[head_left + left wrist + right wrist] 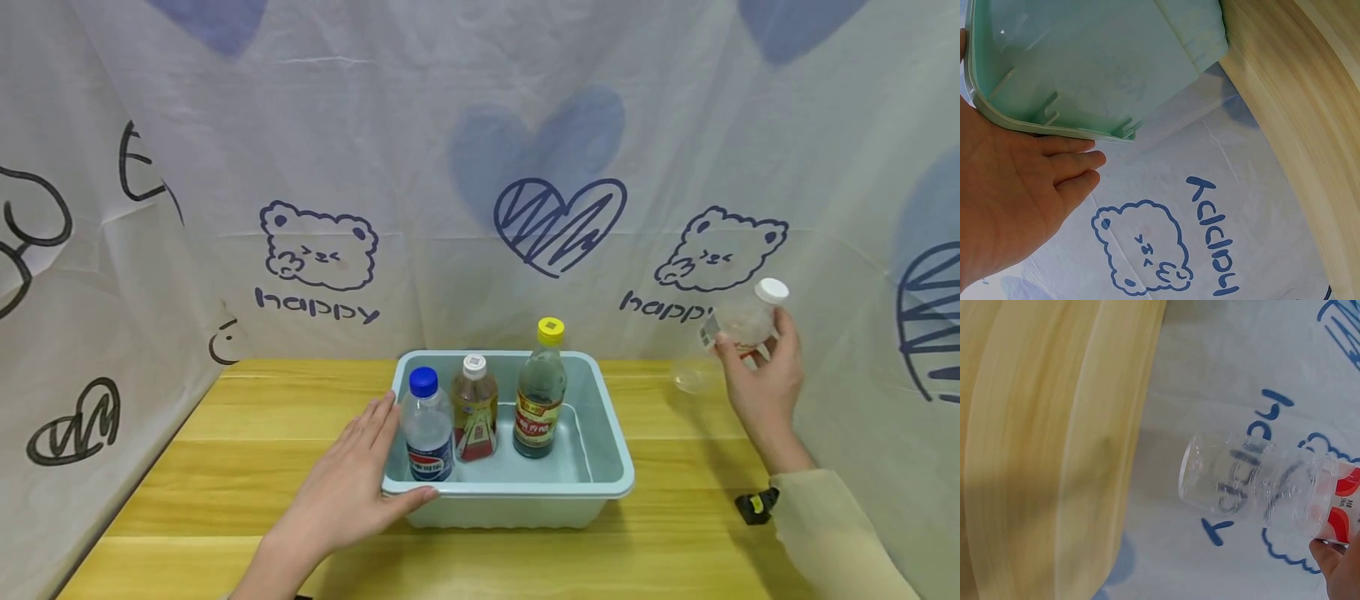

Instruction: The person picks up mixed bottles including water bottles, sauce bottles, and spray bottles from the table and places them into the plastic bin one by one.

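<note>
My right hand (768, 375) grips a clear plastic bottle (1222, 478) with a white cap and a red-and-white label. The bottle tilts, cap up to the right, base toward the table's far edge. My left hand (345, 471) rests at the near left corner of a pale blue-green plastic bin (510, 492), fingers straight along its left side and thumb by the front rim. Inside the bin stand a blue-capped bottle (430, 437), a white-capped bottle (475, 408) with reddish contents, and a yellow-capped glass bottle (540, 400) with a red label.
The bin sits on a wooden table (270, 433). A printed cloth (435, 167) with hearts and bears hangs behind and at both sides. Beside the right sleeve is a small black object (756, 506) with a yellow mark.
</note>
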The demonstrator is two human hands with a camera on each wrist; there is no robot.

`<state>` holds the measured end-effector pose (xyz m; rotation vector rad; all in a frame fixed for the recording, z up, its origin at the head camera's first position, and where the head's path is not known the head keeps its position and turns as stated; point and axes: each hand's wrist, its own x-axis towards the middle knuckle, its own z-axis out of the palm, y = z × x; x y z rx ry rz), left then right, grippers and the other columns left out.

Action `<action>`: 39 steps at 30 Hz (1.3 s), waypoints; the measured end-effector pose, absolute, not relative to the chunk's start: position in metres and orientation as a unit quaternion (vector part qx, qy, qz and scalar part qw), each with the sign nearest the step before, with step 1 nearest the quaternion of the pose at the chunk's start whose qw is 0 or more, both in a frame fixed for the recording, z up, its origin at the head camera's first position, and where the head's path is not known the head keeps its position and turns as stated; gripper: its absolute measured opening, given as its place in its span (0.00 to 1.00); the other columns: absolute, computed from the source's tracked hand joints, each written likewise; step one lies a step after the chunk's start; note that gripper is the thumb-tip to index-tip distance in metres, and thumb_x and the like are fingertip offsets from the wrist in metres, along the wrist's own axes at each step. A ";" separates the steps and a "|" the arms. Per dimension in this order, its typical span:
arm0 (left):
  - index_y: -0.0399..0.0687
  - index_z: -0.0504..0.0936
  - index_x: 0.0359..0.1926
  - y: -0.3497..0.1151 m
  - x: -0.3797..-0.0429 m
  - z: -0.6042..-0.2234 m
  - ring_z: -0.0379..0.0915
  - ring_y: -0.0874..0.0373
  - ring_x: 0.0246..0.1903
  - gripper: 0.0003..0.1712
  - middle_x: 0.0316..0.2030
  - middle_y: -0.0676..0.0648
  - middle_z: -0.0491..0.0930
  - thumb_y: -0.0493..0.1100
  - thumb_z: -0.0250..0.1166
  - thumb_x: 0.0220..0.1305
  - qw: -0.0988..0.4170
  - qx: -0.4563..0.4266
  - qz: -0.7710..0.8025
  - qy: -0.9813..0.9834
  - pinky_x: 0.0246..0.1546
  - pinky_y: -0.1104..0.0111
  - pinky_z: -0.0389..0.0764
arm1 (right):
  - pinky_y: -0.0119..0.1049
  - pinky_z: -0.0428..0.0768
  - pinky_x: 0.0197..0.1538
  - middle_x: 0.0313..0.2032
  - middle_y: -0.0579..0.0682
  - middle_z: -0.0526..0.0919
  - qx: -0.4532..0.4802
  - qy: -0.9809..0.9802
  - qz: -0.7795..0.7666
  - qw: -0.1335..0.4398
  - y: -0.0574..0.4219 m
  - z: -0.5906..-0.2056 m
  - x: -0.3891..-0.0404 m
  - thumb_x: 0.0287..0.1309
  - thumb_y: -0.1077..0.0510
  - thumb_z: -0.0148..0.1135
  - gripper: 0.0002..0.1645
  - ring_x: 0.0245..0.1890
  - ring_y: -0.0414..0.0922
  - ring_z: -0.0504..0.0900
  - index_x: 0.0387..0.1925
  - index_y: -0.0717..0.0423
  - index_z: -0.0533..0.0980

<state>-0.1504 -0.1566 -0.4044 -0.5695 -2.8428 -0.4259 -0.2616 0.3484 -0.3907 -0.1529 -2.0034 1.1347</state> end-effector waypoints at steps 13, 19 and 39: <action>0.33 0.56 0.80 -0.157 -0.150 -0.405 0.50 0.38 0.79 0.69 0.81 0.36 0.50 0.84 0.56 0.60 0.105 -0.196 -0.142 -0.964 0.77 0.48 0.59 | 0.28 0.79 0.64 0.71 0.51 0.70 0.004 -0.787 0.442 0.430 0.332 -0.377 -0.247 0.63 0.62 0.72 0.48 0.67 0.51 0.75 0.79 0.42 0.60; 0.33 0.55 0.80 -0.157 -0.151 -0.405 0.50 0.38 0.79 0.69 0.80 0.35 0.51 0.83 0.58 0.59 0.106 -0.196 -0.144 -0.964 0.78 0.48 0.58 | 0.27 0.78 0.64 0.71 0.50 0.70 0.030 -0.789 0.427 0.440 0.327 -0.372 -0.242 0.63 0.64 0.72 0.48 0.68 0.50 0.75 0.79 0.43 0.60; 0.33 0.56 0.80 -0.157 -0.151 -0.404 0.51 0.39 0.79 0.69 0.80 0.35 0.52 0.84 0.56 0.59 0.110 -0.197 -0.144 -0.964 0.77 0.48 0.59 | 0.27 0.78 0.64 0.71 0.52 0.71 0.092 -0.763 0.452 0.452 0.299 -0.348 -0.218 0.60 0.71 0.70 0.48 0.65 0.42 0.77 0.78 0.52 0.62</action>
